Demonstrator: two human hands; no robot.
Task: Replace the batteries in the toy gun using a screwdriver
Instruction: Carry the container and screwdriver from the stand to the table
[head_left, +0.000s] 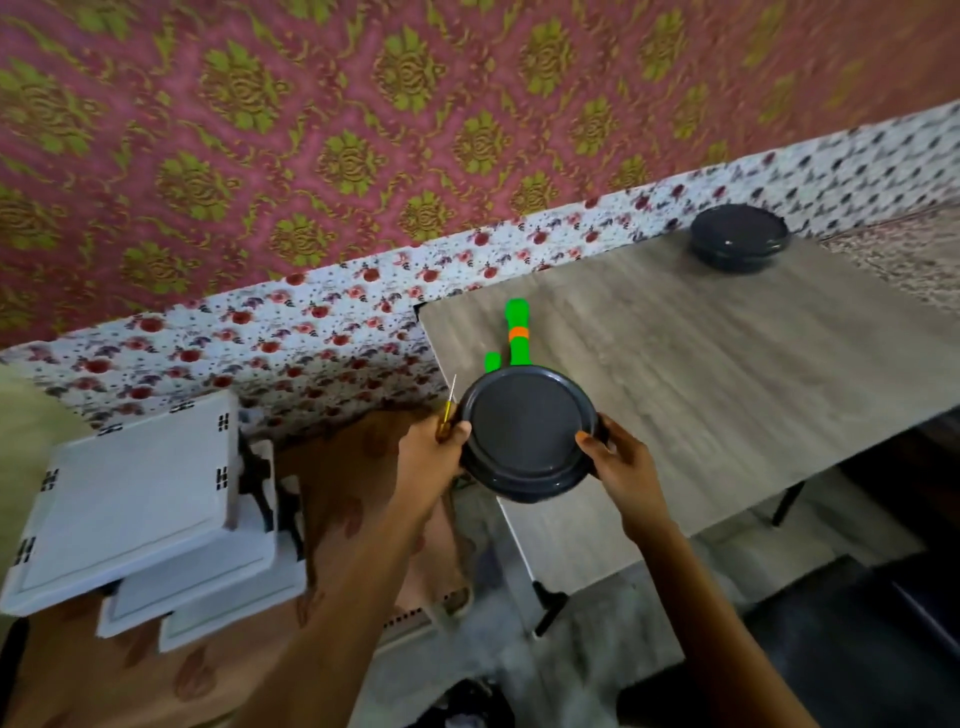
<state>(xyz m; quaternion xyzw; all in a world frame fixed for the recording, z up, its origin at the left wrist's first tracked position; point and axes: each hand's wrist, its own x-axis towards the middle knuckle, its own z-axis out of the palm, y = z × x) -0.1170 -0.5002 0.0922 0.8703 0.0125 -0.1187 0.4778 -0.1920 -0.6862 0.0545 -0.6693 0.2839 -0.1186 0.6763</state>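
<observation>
The tabletop (727, 374) is noted open toward its right edge. A lidded container (524, 431) is gripped over the near left corner by the left hand (431, 441) and the right hand (621, 457). The toy gun (518, 332) is laid untouched by the left edge. The screwdriver (451, 400) is also pinched in the left hand. Preparation is judged in hand; the container must be set down first.

A black lidded bowl (737, 239) sits at the table's (727, 374) far corner.
</observation>
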